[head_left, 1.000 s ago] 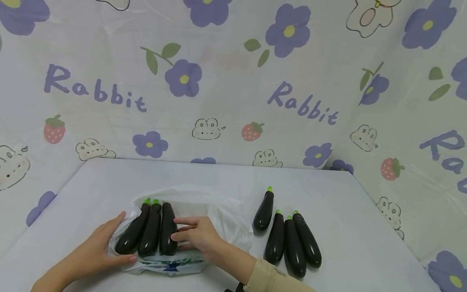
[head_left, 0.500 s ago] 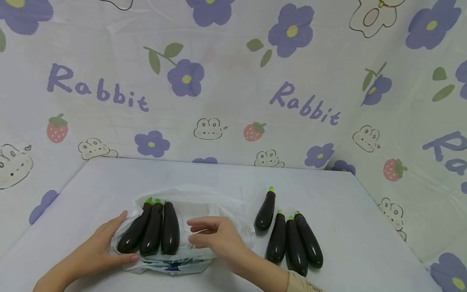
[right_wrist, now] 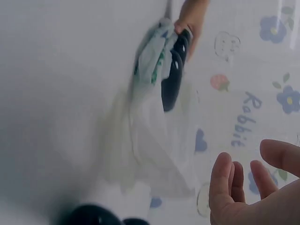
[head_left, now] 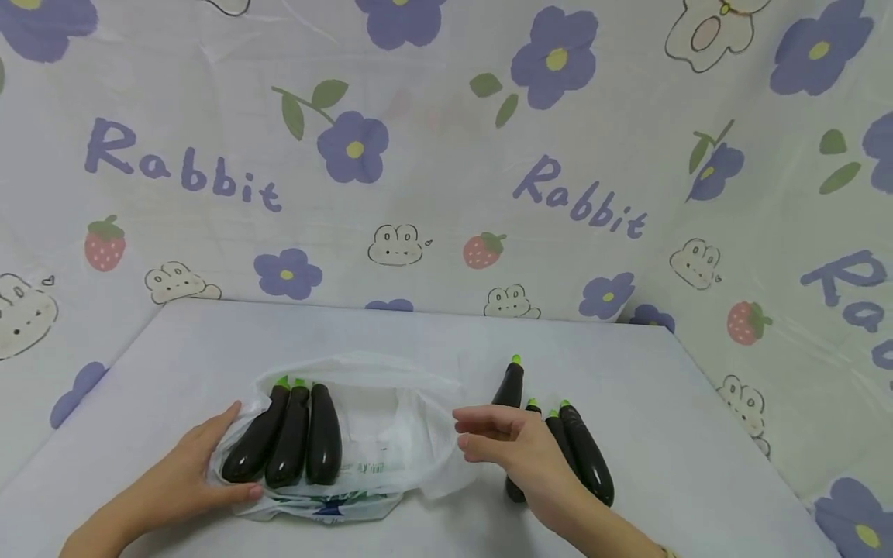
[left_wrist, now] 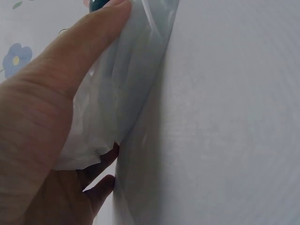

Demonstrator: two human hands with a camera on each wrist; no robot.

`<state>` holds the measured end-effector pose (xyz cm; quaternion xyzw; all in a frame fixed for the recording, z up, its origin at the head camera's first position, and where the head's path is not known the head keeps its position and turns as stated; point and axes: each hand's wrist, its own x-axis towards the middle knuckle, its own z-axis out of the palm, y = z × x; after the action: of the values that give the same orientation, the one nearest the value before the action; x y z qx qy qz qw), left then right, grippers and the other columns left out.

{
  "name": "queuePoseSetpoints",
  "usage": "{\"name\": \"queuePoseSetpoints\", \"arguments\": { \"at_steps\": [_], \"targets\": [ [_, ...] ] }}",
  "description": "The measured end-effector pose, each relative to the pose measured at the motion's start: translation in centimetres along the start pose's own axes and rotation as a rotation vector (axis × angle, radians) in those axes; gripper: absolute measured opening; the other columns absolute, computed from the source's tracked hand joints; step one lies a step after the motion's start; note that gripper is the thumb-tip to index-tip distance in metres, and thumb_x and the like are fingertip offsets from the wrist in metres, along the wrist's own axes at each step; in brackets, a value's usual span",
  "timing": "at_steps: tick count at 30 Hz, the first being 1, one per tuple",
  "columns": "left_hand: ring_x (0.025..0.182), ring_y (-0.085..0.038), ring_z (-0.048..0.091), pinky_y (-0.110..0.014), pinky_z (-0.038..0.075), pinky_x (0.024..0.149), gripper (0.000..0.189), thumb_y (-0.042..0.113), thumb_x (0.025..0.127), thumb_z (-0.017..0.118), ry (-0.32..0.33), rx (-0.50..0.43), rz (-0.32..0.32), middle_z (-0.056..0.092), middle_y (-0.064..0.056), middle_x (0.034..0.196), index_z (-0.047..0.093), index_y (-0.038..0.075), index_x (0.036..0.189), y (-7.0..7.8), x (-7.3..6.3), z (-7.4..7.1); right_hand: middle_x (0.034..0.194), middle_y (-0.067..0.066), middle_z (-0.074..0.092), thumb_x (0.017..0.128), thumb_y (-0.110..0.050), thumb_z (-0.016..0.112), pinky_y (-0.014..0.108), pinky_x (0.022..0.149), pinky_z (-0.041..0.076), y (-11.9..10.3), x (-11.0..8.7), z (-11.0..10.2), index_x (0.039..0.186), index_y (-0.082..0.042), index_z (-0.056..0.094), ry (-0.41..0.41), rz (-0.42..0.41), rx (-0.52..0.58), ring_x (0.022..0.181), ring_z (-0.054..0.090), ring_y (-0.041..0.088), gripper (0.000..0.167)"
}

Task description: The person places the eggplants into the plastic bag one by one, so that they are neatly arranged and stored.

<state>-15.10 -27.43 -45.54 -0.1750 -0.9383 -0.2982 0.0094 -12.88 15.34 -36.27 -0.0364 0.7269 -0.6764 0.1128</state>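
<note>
Three black eggplants (head_left: 324, 434) with green stem ends lie side by side in the left part of a thin white plastic bag (head_left: 418, 446), which is spread on its side. At the bag's left end my left hand (head_left: 170, 473) holds the plastic, its thumb along the near edge; the left wrist view has the thumb and fingers about the bag (left_wrist: 117, 108). Holding nothing, my right hand (head_left: 526, 446) hovers right of the bag with fingers loosely bent. It partly hides several more eggplants (head_left: 587, 457) that lie on the table.
The white table (head_left: 698, 465) carries all of this. Behind and to the right hangs a printed cloth (head_left: 432, 194) with purple flowers, strawberries and rabbits, meeting the table's back edge. One eggplant (head_left: 510, 386) lies farther back than the others outside the bag.
My right hand has let go of the third eggplant in the bag and moved right, out past the bag to the loose eggplants. The left hand has stayed in place.
</note>
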Motion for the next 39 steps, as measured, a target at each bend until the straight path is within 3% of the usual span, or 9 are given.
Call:
{"name": "queuePoseSetpoints", "arguments": {
  "at_steps": [12,19,23,29,34,39],
  "targets": [
    [0.13,-0.052,0.031,-0.072,0.031,0.096,0.119,0.053,0.071,0.084,-0.019,-0.026,-0.013,0.034,-0.033,0.146,0.02,-0.003,0.154,0.6,0.3,0.3,0.114,0.014,0.065,0.084,-0.003,0.076,0.031,0.084,0.053,1.1,-1.2,-5.4,0.117,-0.002,0.07,0.215,0.013,-0.058,0.1,0.064,0.024,0.034],
    [0.13,-0.052,0.032,-0.071,0.031,0.097,0.119,0.05,0.071,0.085,0.002,-0.019,0.017,0.034,-0.033,0.146,0.019,-0.002,0.154,0.3,0.2,0.1,0.118,0.012,0.066,0.087,-0.01,0.075,0.026,0.086,0.051,1.9,-1.5,-8.9,0.124,-0.001,0.066,0.265,0.025,-0.146,0.103,0.064,0.018,0.039],
    [0.13,-0.052,0.031,-0.071,0.03,0.098,0.119,0.051,0.072,0.084,-0.006,-0.029,0.002,0.033,-0.033,0.147,0.019,-0.003,0.154,0.2,0.0,0.1,0.118,0.008,0.066,0.089,-0.015,0.074,0.025,0.085,0.051,2.2,-1.9,-10.8,0.126,-0.002,0.065,0.309,0.046,-0.186,0.102,0.063,0.015,0.04],
    [0.131,-0.053,0.03,-0.071,0.029,0.098,0.119,0.053,0.072,0.083,-0.015,-0.031,-0.014,0.033,-0.033,0.147,0.018,-0.002,0.155,0.3,0.0,0.1,0.12,0.008,0.065,0.091,-0.018,0.073,0.027,0.085,0.052,3.1,-2.3,-13.3,0.131,-0.002,0.061,0.326,0.063,-0.191,0.101,0.063,0.013,0.045],
    [0.13,-0.053,0.031,-0.071,0.03,0.098,0.118,0.051,0.072,0.084,-0.016,-0.029,-0.006,0.033,-0.033,0.147,0.019,-0.003,0.154,0.4,0.0,0.1,0.126,0.005,0.063,0.093,-0.02,0.071,0.03,0.088,0.052,4.1,-2.3,-14.9,0.135,-0.002,0.058,0.334,0.108,-0.14,0.103,0.062,0.007,0.047],
    [0.13,-0.053,0.032,-0.07,0.03,0.099,0.117,0.05,0.072,0.084,-0.018,-0.025,-0.018,0.034,-0.034,0.146,0.019,-0.003,0.154,0.4,-0.1,-0.1,0.128,0.006,0.061,0.094,-0.017,0.069,0.035,0.089,0.052,5.2,-2.1,-15.8,0.137,0.0,0.056,0.307,0.139,-0.063,0.104,0.062,0.01,0.048]
  ]
}}
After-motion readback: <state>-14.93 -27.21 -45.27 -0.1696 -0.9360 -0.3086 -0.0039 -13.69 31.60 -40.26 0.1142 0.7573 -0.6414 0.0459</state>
